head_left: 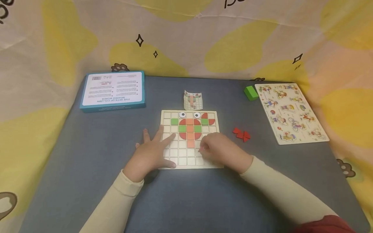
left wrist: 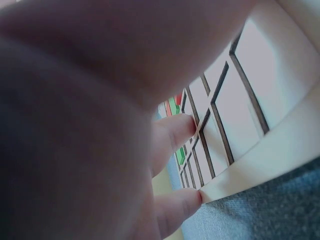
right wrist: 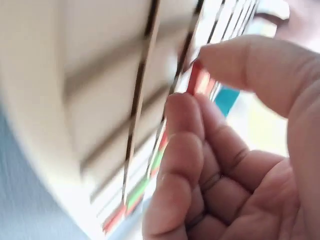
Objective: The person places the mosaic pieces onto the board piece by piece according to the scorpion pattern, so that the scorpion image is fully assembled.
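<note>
A wooden grid board [head_left: 182, 160] lies on the table, with green, orange and red tiles [head_left: 190, 128] and two googly-eye pieces [head_left: 182, 115] forming a figure in its upper half. My left hand [head_left: 147, 157] rests with spread fingers on the board's left side, thumb at the lower edge. In the left wrist view two fingertips [left wrist: 186, 125] touch the board. Over the lower right squares, my right hand [head_left: 222, 149] pinches a small red tile [right wrist: 194, 77] between thumb and fingers. The fingers hide most of that tile's shape.
Several loose red tiles [head_left: 242, 134] lie right of the board. A small patterned card [head_left: 193, 102] sits just behind it. At the back left is a blue-edged box [head_left: 113, 89]; at the right are a green block [head_left: 251, 93] and a picture puzzle board [head_left: 292, 129].
</note>
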`<state>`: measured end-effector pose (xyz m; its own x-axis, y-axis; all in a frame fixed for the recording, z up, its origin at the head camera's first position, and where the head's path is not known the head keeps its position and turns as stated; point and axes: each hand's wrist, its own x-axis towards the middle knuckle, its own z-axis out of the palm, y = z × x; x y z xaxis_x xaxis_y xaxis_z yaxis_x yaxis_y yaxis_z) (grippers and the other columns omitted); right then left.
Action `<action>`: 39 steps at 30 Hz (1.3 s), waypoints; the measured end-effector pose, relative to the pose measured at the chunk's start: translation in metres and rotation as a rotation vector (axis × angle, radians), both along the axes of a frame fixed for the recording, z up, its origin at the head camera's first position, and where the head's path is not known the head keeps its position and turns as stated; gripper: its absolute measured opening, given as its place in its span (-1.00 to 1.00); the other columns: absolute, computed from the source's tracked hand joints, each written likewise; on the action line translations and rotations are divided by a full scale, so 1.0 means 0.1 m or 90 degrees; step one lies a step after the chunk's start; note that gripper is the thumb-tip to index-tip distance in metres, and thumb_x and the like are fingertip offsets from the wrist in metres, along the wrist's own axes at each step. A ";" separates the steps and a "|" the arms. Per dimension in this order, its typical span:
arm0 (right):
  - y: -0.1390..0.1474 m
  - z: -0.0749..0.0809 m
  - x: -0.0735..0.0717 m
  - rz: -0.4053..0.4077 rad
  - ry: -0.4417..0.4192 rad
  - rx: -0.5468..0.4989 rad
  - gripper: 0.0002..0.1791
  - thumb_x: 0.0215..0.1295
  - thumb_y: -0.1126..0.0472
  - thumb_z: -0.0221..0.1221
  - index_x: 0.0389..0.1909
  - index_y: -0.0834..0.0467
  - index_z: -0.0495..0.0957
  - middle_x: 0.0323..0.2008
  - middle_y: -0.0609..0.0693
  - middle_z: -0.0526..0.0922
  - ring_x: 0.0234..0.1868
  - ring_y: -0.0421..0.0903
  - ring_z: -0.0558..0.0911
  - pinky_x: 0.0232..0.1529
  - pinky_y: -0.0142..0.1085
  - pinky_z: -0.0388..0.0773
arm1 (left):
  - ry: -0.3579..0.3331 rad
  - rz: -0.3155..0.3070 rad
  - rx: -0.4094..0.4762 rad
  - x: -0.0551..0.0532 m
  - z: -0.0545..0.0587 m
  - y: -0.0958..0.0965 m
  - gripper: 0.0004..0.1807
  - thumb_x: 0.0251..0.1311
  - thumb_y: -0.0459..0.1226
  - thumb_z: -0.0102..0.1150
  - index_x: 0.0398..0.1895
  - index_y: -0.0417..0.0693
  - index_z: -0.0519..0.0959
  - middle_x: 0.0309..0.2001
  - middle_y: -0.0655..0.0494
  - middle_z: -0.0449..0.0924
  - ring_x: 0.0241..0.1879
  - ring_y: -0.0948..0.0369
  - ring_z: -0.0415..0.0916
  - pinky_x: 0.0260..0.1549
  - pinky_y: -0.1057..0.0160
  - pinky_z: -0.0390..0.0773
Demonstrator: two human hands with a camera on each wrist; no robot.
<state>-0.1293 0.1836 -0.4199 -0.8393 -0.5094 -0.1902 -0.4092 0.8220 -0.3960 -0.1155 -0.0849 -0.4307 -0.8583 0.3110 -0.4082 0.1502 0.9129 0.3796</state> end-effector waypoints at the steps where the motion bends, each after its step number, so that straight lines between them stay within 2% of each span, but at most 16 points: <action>1: -0.03 0.00 0.05 -0.002 0.000 0.005 -0.94 0.33 0.18 0.40 -0.30 0.09 0.76 -0.43 -0.16 0.68 -0.34 -0.12 0.61 -0.20 -0.21 0.61 | 0.000 0.000 0.000 0.00 0.00 0.00 0.24 -0.09 0.19 0.66 0.70 0.30 0.19 0.73 -0.14 -0.30 0.54 -0.60 -0.43 0.20 -0.71 0.07; 5: -0.09 -0.03 0.14 -0.010 0.018 -0.005 -0.94 0.34 0.19 0.42 -0.28 0.10 0.77 -0.41 -0.14 0.71 -0.32 -0.09 0.64 -0.14 -0.17 0.63 | 0.001 0.000 0.003 0.00 -0.01 0.00 0.25 -0.09 0.19 0.67 0.70 0.30 0.19 0.73 -0.14 -0.30 0.53 -0.60 -0.43 0.19 -0.71 0.08; 12: -0.04 -0.07 0.16 0.027 0.041 -0.019 -0.88 0.32 0.17 0.47 -0.18 0.09 0.85 -0.29 -0.13 0.81 -0.21 -0.11 0.74 -0.03 -0.18 0.65 | 0.003 0.003 0.005 0.00 0.00 0.00 0.25 -0.10 0.17 0.68 0.70 0.29 0.20 0.73 -0.15 -0.29 0.53 -0.60 -0.44 0.18 -0.72 0.07; 16: -0.01 -0.06 0.18 0.036 0.047 -0.020 -0.92 0.32 0.15 0.47 -0.22 0.03 0.88 -0.38 -0.18 0.78 -0.34 -0.19 0.69 -0.15 -0.22 0.64 | 0.005 0.002 0.004 -0.01 0.00 0.01 0.25 -0.10 0.16 0.68 0.70 0.27 0.20 0.73 -0.15 -0.28 0.54 -0.60 -0.43 0.18 -0.72 0.08; 19: 0.00 -0.06 0.19 0.023 0.042 -0.020 -0.95 0.32 0.12 0.47 -0.29 -0.04 0.89 -0.46 -0.25 0.73 -0.43 -0.26 0.62 -0.24 -0.26 0.60 | 0.006 0.000 0.004 -0.01 0.00 0.01 0.25 -0.09 0.16 0.68 0.70 0.26 0.20 0.73 -0.16 -0.27 0.53 -0.60 -0.42 0.18 -0.72 0.09; 24: 0.03 -0.07 0.21 0.001 0.036 -0.035 -0.97 0.30 0.10 0.48 -0.31 -0.07 0.88 -0.42 -0.31 0.74 -0.37 -0.28 0.65 -0.20 -0.27 0.60 | 0.006 -0.002 0.002 -0.01 0.00 0.01 0.24 -0.07 0.16 0.67 0.70 0.27 0.19 0.73 -0.15 -0.27 0.53 -0.60 -0.42 0.18 -0.72 0.09; 28: 0.16 -0.01 0.23 -0.061 0.051 -0.037 -0.94 0.33 0.10 0.45 -0.27 -0.02 0.85 -0.41 -0.26 0.71 -0.36 -0.19 0.61 -0.22 -0.20 0.60 | -0.003 -0.003 0.002 0.00 -0.01 0.01 0.24 -0.05 0.17 0.65 0.71 0.29 0.16 0.73 -0.14 -0.30 0.54 -0.60 -0.44 0.19 -0.72 0.06; 32: 0.51 0.06 0.27 -0.144 0.161 0.010 -0.88 0.33 0.19 0.42 -0.17 0.13 0.82 -0.35 -0.05 0.73 -0.28 0.04 0.66 -0.16 0.00 0.62 | -0.007 -0.002 0.003 0.01 -0.01 0.01 0.25 -0.05 0.17 0.65 0.71 0.30 0.15 0.73 -0.14 -0.31 0.54 -0.59 -0.46 0.20 -0.71 0.05; 35: 0.81 0.06 0.31 -0.190 0.238 0.056 -0.87 0.30 0.25 0.42 -0.20 0.22 0.79 -0.38 0.07 0.69 -0.29 0.17 0.66 -0.19 0.10 0.58 | -0.004 -0.001 0.002 0.01 0.01 0.02 0.24 -0.06 0.16 0.66 0.71 0.29 0.17 0.73 -0.15 -0.29 0.54 -0.59 -0.44 0.20 -0.71 0.07; 39: 1.09 0.01 0.38 -0.215 0.239 0.082 -0.84 0.25 0.29 0.45 -0.18 0.24 0.80 -0.46 0.08 0.57 -0.40 0.18 0.58 -0.34 0.10 0.50 | -0.003 0.004 0.006 0.01 0.04 0.02 0.23 -0.06 0.14 0.67 0.70 0.28 0.18 0.73 -0.16 -0.28 0.54 -0.60 -0.43 0.19 -0.72 0.07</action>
